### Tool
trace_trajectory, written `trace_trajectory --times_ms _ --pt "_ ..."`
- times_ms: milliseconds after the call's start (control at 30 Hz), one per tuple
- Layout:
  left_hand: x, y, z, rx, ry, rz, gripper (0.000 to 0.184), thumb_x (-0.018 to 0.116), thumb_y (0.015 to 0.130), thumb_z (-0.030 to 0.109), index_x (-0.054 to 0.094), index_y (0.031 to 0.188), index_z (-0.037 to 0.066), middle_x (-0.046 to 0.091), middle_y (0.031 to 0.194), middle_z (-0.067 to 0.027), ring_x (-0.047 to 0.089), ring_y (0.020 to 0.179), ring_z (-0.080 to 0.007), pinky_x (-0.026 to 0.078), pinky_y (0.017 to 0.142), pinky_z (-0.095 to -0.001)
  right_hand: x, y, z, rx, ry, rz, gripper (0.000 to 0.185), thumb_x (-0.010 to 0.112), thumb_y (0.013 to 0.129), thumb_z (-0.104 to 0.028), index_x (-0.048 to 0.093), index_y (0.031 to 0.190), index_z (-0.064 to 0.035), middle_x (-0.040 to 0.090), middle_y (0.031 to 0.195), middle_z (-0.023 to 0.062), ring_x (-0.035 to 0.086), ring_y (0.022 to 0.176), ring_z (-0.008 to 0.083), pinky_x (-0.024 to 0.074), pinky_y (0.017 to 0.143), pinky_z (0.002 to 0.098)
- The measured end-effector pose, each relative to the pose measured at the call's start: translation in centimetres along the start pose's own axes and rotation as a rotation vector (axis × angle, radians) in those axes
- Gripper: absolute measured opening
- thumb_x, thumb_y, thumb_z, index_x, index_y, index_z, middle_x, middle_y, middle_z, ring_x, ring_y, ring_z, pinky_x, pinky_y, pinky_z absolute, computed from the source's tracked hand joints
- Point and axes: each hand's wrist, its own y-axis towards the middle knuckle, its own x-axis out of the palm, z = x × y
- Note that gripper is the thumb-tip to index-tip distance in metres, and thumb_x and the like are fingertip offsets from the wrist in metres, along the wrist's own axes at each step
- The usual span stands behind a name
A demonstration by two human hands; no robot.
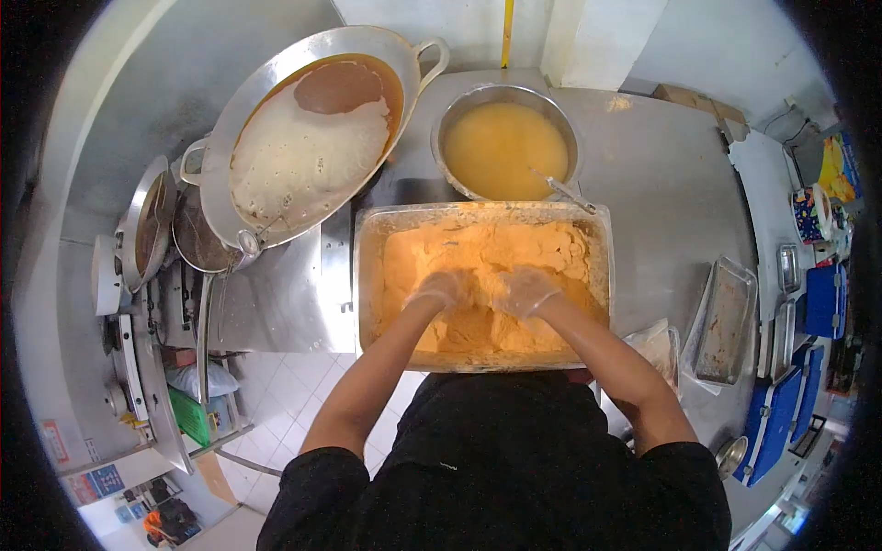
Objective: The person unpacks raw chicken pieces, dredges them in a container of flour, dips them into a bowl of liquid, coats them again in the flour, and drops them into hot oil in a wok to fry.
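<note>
A metal tray (364,275) filled with loose orange flour (542,243) sits in front of me, close against my body. My left hand (444,289), in a clear plastic glove, is down in the flour left of the middle. My right hand (525,292), gloved the same way, is a short way to the right, facing it. The fingers of both hands curl inward into the flour between them; their tips are covered by it. Whether a piece of food lies under the flour there, I cannot tell.
Beyond the tray stands a steel bowl (505,147) of yellow liquid, a metal utensil on its rim. A large wok (207,184) of foamy oil with a thermometer (249,241) is at the left. Flat metal trays (726,321) and blue boxes (767,413) are at the right.
</note>
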Motion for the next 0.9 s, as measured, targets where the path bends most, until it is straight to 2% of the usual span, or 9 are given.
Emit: trace_trajectory --times_ms 167,233,267,333,400,567,667,767,900 --pt "0.0 -1.2 5.4 -0.314 -0.021 0.018 0.042 0.060 0.091 0.027 0.055 0.126 0.005 0.068 0.110 -0.0266 0.068 0.103 -0.0400 0.055 0.086 -0.0481 3.5 0.0 -3.4 0.106 -0.034 0.163 0.094 0.066 0.088 -0.036 0.015 0.157 0.0013 0.071 0.093 0.0267 0.071 0.088 0.0358 0.0566 0.072 0.0440" --pt "-0.5 -0.5 5.5 -0.345 -0.083 0.077 0.035 0.062 0.089 0.024 0.061 0.119 0.005 0.068 0.108 -0.0252 0.068 0.103 -0.0400 0.055 0.086 -0.0467 2.2 2.2 -2.9 0.071 -0.084 -0.009 0.095 0.066 0.087 -0.028 0.009 0.156 0.0052 0.071 0.092 0.0261 0.071 0.086 0.0351 0.0569 0.069 0.0432" --pt "-0.6 -0.4 5.5 -0.359 -0.114 0.107 0.032 0.062 0.088 0.022 0.064 0.116 0.005 0.069 0.107 -0.0245 0.067 0.102 -0.0400 0.055 0.086 -0.0461 3.5 3.2 -1.7 -0.029 -0.116 0.080 0.094 0.065 0.086 -0.024 0.010 0.156 0.0069 0.072 0.091 0.0251 0.071 0.084 0.0347 0.0567 0.068 0.0425" --pt "2.2 0.1 3.1 -0.224 -0.073 0.166 0.029 0.065 0.084 0.021 0.066 0.109 0.006 0.069 0.102 -0.0255 0.068 0.098 -0.0410 0.055 0.083 -0.0456 7.5 6.0 2.3 -0.222 -0.177 0.267 0.093 0.064 0.084 -0.018 0.011 0.154 0.0104 0.072 0.088 0.0231 0.072 0.081 0.0338 0.0564 0.066 0.0410" --pt "4.5 0.3 1.5 -0.116 -0.045 0.195 0.027 0.067 0.082 0.020 0.067 0.105 0.006 0.069 0.098 -0.0253 0.068 0.094 -0.0415 0.055 0.081 -0.0453 8.8 5.6 3.2 -0.207 -0.120 0.255 0.085 0.063 0.083 -0.016 0.020 0.151 0.0131 0.071 0.083 0.0220 0.071 0.078 0.0331 0.0555 0.063 0.0412" --pt "6.3 1.4 0.7 -0.166 -0.140 0.192 0.027 0.068 0.079 0.018 0.067 0.105 0.008 0.070 0.095 -0.0217 0.068 0.087 -0.0411 0.055 0.076 -0.0433 6.0 1.7 -1.2 -0.101 -0.195 0.084 0.038 0.053 0.090 -0.023 0.057 0.113 0.0073 0.069 0.091 0.0242 0.069 0.084 0.0368 0.0553 0.073 0.0451" --pt "3.6 1.0 -0.1 -0.109 -0.150 0.371 0.020 0.069 0.080 0.011 0.070 0.100 0.006 0.072 0.103 -0.0194 0.069 0.099 -0.0368 0.055 0.087 -0.0422 3.9 3.4 -0.1 -0.076 -0.062 0.076 0.042 0.052 0.093 -0.027 0.057 0.120 0.0052 0.069 0.099 0.0248 0.069 0.091 0.0351 0.0549 0.079 0.0433" --pt "-1.7 -3.2 2.0 -0.093 -0.672 0.290 0.043 0.080 0.076 0.016 0.067 0.116 0.006 0.071 0.111 -0.0128 0.066 0.109 -0.0301 0.050 0.097 -0.0406 3.7 4.2 3.2 -0.186 -0.046 0.052 0.051 0.050 0.097 -0.032 0.053 0.133 0.0035 0.067 0.113 0.0261 0.067 0.104 0.0336 0.0526 0.090 0.0409" --pt "-0.7 -4.5 0.1 0.159 -0.661 0.310 0.087 0.088 0.070 0.026 0.045 0.143 0.005 0.056 0.138 -0.0132 0.051 0.132 -0.0268 0.040 0.110 -0.0384 0.7 2.0 3.3 -0.061 -0.025 0.277 0.050 0.048 0.098 -0.030 0.051 0.139 -0.0017 0.054 0.137 0.0270 0.057 0.123 0.0365 0.0442 0.106 0.0450"
